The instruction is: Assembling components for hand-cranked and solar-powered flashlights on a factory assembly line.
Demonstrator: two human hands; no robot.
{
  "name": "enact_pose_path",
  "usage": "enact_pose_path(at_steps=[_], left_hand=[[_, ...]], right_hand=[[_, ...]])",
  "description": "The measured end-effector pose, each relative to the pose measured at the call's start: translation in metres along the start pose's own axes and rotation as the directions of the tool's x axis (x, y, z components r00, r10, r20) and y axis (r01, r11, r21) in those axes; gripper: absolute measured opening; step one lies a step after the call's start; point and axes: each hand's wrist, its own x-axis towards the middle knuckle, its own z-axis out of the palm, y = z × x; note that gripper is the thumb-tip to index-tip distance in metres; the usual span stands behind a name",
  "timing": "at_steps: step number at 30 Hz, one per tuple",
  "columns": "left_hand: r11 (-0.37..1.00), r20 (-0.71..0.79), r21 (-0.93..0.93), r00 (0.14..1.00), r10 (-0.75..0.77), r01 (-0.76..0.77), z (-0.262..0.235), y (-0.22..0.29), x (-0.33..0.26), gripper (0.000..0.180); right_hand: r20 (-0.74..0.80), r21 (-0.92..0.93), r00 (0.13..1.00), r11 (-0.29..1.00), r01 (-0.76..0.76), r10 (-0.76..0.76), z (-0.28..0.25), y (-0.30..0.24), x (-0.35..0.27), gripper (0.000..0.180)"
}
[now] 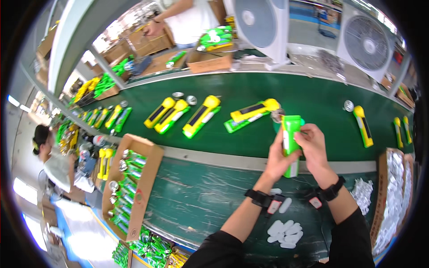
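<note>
Gripping a green flashlight (290, 143), both hands (278, 158) (314, 145) hover over the green conveyor belt (268, 91).

Bright even light, edges bent and blurred.

Cardboard cartons are lining both sides of the green belt.
An open brown carton (134, 178) with a red round mark on its side is sitting at the person's left, holding green parts. A second carton (393, 196) is standing at the right, filled with silvery pieces. More brown boxes (208, 62) are resting across the belt.
</note>
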Motion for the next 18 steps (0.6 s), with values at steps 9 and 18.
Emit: enact_pose_path(at_steps=[9, 18], left_hand=[[0.996, 0.005, -0.007, 0.996, -0.09, 0.09, -0.002, -0.002, -0.006, 0.082], [0.983, -0.068, 0.144, 0.99, 0.122, -0.111, -0.006, -0.014, -0.001, 0.077]], right_hand=[[0.25, 0.018, 0.884, 0.911, -0.412, 0.395, -0.004, -0.027, 0.015, 0.032], [0.019, 0.115, 0.999, 0.993, 0.032, -0.034, 0.022, -0.009, -0.009, 0.023]])
